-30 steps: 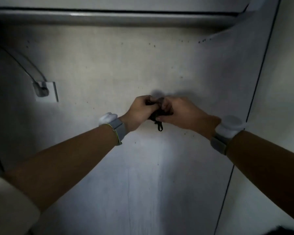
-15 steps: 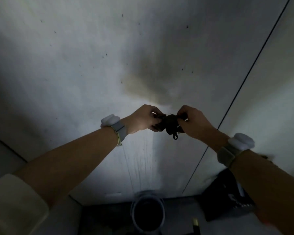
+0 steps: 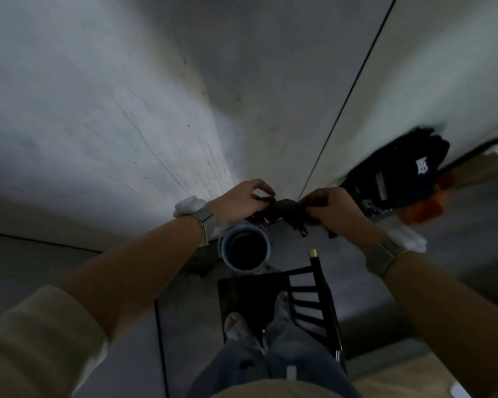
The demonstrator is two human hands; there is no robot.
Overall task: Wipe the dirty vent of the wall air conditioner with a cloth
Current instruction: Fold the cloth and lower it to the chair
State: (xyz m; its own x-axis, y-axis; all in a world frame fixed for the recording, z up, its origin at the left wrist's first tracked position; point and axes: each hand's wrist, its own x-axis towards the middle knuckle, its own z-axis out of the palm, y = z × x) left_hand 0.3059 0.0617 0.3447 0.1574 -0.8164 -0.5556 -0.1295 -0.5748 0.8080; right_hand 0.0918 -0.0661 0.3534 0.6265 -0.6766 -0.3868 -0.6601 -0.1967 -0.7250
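Below, bucket (image 3: 244, 249) by stained wall (image 3: 104, 116); chair (image 3: 308, 305) on floor (image 3: 431, 285).

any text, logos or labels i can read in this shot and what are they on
"B": a white monogram that looks like a mirrored letter B, on the black fabric bag leaning against the wall at right.
Grey rectangular label on the same bag: too blurred to read.
White printed patch at the bag's lower edge: too small and blurred to read.
Nothing readable on the dark crumpled cloth, the grey round bucket or the wrist bands.
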